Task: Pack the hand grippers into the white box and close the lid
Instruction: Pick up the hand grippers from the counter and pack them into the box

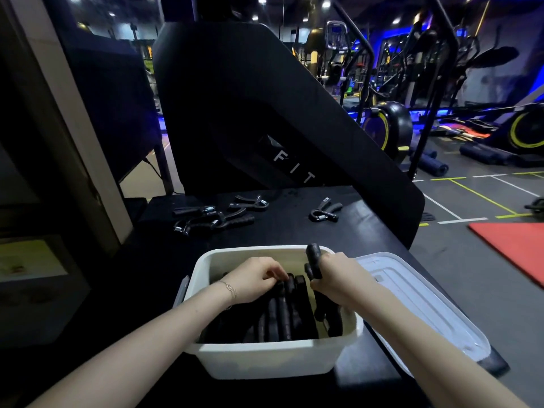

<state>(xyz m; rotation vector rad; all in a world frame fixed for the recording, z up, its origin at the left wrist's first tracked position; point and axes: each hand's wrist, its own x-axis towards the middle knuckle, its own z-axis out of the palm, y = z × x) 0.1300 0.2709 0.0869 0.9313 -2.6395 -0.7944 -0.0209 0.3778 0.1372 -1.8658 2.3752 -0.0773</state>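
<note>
Dim interior, lit from above by small ceiling spotlights [326, 3] that flare into soft white blobs at far centre and far right. Blue strip lighting [382, 54] tints the far right background. The near white box [273, 360] and lid [426, 307] are the brightest surfaces; the black table [294, 231] swallows detail, with faint sheen at its far edge. Wide-angle distortion bends lines towards the frame edges. The left side falls into near-black shadow. Background machines appear soft and slightly noisy.
</note>
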